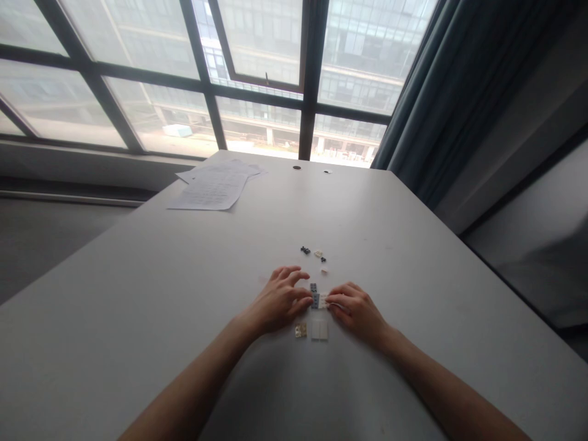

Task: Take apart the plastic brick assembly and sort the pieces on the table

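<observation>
Both my hands meet over a small brick assembly (317,299) of grey-blue and white pieces on the white table (184,294). My left hand (281,298) pinches its left end with thumb and forefinger, the other fingers spread. My right hand (354,308) pinches its right, white end with curled fingers. Just in front of the hands lie a small tan piece (301,331) and a flat white plate (320,331). Beyond the hands lie a few tiny loose pieces: a dark one (305,250), a tan one (318,253) and a white one (324,269).
A stack of printed paper sheets (215,185) lies at the table's far left edge. Two small round holes or caps (296,167) sit near the far edge. A window wall stands behind the table, with a dark curtain (441,98) on the right.
</observation>
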Demonstrator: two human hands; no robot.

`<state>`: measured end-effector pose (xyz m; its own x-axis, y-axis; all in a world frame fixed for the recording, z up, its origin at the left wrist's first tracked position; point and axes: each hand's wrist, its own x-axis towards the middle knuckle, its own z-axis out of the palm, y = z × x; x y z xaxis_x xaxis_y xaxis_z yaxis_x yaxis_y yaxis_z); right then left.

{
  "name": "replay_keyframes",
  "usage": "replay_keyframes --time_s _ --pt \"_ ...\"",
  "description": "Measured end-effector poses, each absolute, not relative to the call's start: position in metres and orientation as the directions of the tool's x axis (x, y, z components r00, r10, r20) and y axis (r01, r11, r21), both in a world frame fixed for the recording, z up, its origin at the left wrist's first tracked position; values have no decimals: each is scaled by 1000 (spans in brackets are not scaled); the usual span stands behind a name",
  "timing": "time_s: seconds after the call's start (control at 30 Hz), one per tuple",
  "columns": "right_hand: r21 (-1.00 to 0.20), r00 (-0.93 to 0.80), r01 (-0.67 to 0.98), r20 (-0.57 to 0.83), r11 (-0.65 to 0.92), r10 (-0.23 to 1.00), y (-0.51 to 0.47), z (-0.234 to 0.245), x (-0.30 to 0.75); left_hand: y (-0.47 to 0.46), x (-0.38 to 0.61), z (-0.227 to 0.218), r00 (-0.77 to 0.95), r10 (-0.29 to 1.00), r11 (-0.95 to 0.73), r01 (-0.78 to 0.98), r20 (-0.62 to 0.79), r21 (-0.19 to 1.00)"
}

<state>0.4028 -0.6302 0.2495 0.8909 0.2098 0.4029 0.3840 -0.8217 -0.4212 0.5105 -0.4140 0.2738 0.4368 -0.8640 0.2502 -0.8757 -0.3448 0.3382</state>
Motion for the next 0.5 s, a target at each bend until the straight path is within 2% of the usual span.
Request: replay_keyframes --time_s 0.5 --pt "-420 899 375 382 -826 214 -625 248 403 -416 510 273 438 -873 -349 -867 212 354"
